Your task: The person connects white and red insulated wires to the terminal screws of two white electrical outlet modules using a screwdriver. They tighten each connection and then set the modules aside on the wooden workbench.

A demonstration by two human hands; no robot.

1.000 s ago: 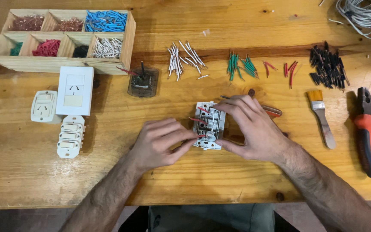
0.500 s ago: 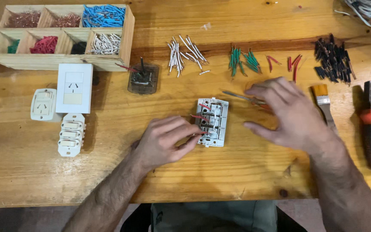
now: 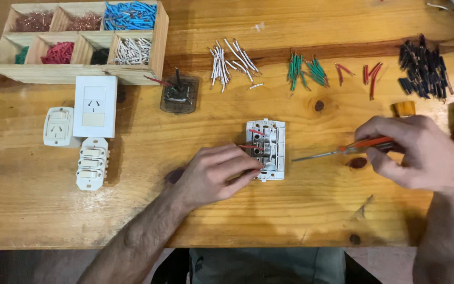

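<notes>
Head camera looks straight down on a wooden workbench [image 3: 311, 221]. Reaching in from the lower left, forearm angled up and to the right, the left hand [image 3: 214, 173] lies palm-down with its fingers curled against the left edge of a white switch module [image 3: 266, 150] — fingertips pressing it flat to the wood, pinning rather than lifting it. The module lies back-side up near the middle of the bench, short red wires [image 3: 251, 139] poking from its terminals.

Coming in from the lower right corner, wrist bent inward, the right hand [image 3: 419, 152] is closed around the orange handle of a screwdriver [image 3: 342, 151]. Thumb and fingers wrap the handle, and the thin metal shaft points left, its tip just short of the module's right edge and not touching it.

Beyond the hands lie rows of cut wire pieces — white [image 3: 229, 60], green [image 3: 305, 71], red [image 3: 370, 73], black [image 3: 424, 66] — and a compartmented wooden box [image 3: 156, 47] of wire scraps at upper left.
</notes>
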